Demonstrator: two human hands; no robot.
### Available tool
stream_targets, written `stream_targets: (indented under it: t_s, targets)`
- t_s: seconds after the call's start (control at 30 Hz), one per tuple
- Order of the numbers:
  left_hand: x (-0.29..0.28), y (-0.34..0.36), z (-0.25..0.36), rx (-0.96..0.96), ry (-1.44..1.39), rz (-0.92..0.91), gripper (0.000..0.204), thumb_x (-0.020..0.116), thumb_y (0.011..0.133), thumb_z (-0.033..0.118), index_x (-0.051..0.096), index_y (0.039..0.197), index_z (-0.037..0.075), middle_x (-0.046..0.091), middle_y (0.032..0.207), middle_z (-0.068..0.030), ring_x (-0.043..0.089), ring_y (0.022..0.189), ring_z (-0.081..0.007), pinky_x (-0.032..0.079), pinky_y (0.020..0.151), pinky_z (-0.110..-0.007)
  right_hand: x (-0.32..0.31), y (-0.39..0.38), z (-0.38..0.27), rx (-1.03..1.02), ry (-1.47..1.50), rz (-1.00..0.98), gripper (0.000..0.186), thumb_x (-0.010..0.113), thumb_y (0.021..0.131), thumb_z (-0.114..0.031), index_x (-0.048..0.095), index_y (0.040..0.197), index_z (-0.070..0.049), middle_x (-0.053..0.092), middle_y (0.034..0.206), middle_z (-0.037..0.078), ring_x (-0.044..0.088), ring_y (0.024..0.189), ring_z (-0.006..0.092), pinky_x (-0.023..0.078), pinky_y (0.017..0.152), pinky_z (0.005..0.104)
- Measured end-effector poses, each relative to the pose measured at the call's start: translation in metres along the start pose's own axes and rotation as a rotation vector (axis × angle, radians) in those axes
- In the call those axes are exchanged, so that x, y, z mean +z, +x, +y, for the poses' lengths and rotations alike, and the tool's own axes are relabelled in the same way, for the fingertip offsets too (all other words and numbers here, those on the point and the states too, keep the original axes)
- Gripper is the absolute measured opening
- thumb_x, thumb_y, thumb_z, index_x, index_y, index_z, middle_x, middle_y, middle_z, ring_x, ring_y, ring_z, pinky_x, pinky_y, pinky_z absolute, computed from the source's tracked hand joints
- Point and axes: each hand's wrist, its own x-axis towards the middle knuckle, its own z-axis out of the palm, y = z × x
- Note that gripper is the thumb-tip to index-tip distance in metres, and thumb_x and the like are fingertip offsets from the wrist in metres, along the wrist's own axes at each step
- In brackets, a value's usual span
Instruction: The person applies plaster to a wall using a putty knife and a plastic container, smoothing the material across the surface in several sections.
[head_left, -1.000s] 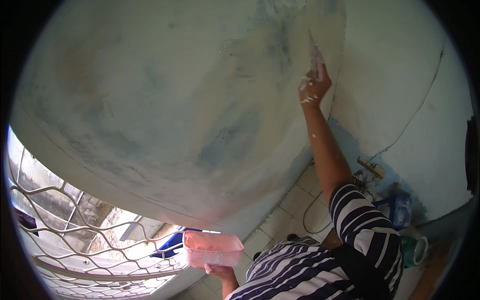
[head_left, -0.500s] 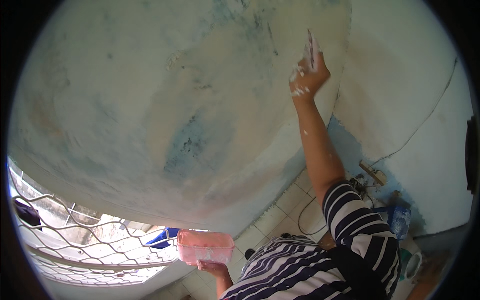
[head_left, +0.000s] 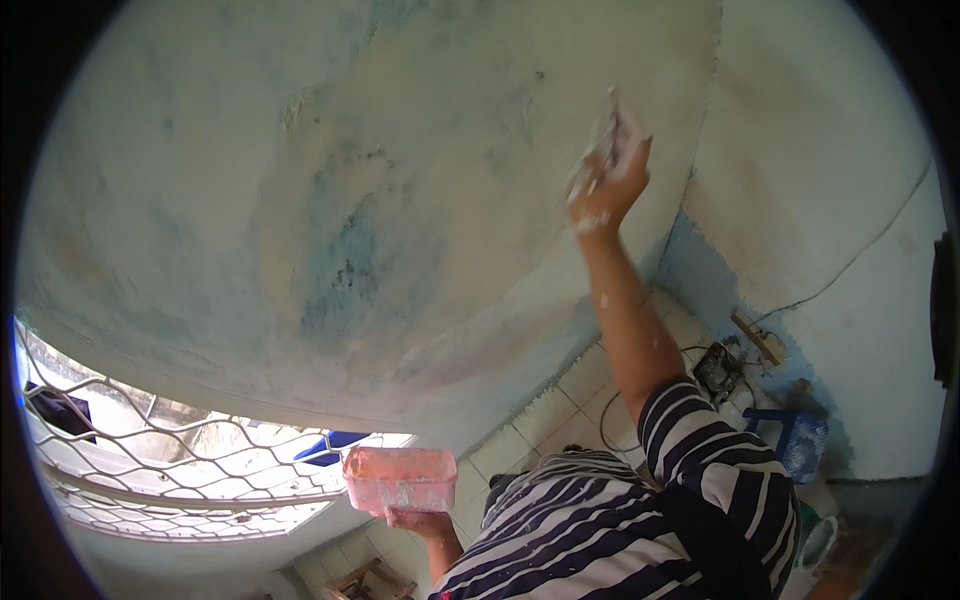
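Note:
My right hand (head_left: 610, 190), smeared with white paste, is raised in front of the patchy wall (head_left: 450, 200). Its fingers are closed round a thin, flat putty scraper (head_left: 622, 140), coated in whitish paste and blurred by motion. I cannot tell whether its edge touches the wall. Low down, my left hand (head_left: 422, 522) supports a pink plastic tub (head_left: 400, 482) from below, its fingers mostly hidden under it. White paste streaks the tub's side. The wall shows pale filler over bluish and dark worn spots.
A white wavy window grille (head_left: 190, 450) is at the lower left. Tiled floor (head_left: 525, 435) runs below the wall. A blue plastic stool (head_left: 800, 445), cables and a wooden-handled tool (head_left: 758, 337) are at the right. A wooden stool (head_left: 370, 580) stands at the bottom.
My right hand with the scraper has moved down and slightly left. The view has shifted a little, bringing the wooden stool into sight. The tub stays in my left hand.

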Motion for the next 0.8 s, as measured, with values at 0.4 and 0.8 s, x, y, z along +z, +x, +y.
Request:
stream_targets:
  t_s: [0.4, 0.8]
  targets:
    - [0.002, 0.0, 0.001, -0.131, -0.084, 0.034, 0.077, 0.036, 0.087, 0.06, 0.026, 0.145, 0.011, 0.034, 0.144, -0.0131, 0.041, 0.13, -0.0345, 0.042, 0.104, -0.052, 0.082, -0.217, -0.032, -0.39, -0.462, -0.8, 0.034, 0.058, 0.087, -0.016, 0.061, 0.12, -0.019, 0.054, 0.138, 0.005, 0.06, 0.113, 0.0223, 0.051, 0.087, 0.0373]
    - [0.017, -0.004, 0.012, -0.204, -0.062, 0.063, 0.08, 0.034, 0.087, 0.062, 0.024, 0.148, 0.012, 0.037, 0.143, -0.0141, 0.041, 0.13, -0.0367, 0.039, 0.105, -0.054, 0.088, -0.097, -0.008, -0.303, -0.733, -0.198, 0.036, 0.054, 0.082, -0.006, 0.056, 0.118, -0.007, 0.048, 0.113, 0.007, 0.051, 0.094, 0.0203, 0.044, 0.076, 0.0342]
